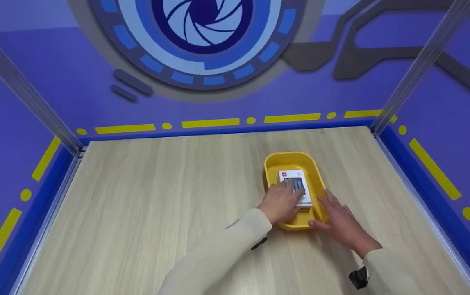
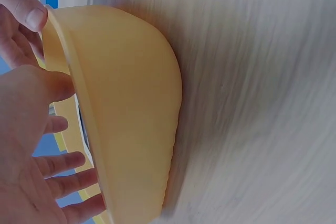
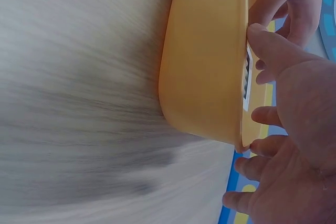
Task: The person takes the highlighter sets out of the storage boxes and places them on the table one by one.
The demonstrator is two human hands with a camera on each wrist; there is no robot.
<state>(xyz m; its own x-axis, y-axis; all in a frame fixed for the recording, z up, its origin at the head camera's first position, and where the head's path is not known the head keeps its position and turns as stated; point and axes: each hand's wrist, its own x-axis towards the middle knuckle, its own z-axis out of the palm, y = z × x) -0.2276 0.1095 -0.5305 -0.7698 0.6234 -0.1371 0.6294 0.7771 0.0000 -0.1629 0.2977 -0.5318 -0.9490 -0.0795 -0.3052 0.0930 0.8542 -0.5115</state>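
Observation:
A yellow plastic bin [image 1: 314, 168] stands on the wooden table, right of its middle. Inside it lies a white box [image 1: 305, 200] with a red logo and a dark picture on its face. My left hand [image 1: 282, 201] reaches over the bin's near left rim, fingers spread across the top of the box. In the left wrist view the thumb [image 2: 60, 86] of that hand is at the rim. My right hand [image 1: 341, 221] is at the bin's right side, fingers extended along the rim. The right wrist view shows its thumb [image 3: 268, 43] against the rim. Part of the box is hidden under the left hand.
Blue-purple panels [image 1: 218, 110] with yellow markings enclose the table [image 1: 148, 205] at the back and both sides. Metal posts [image 1: 427, 61] rise at the rear corners. Black wrist devices [image 1: 358, 277] sit at both sleeves.

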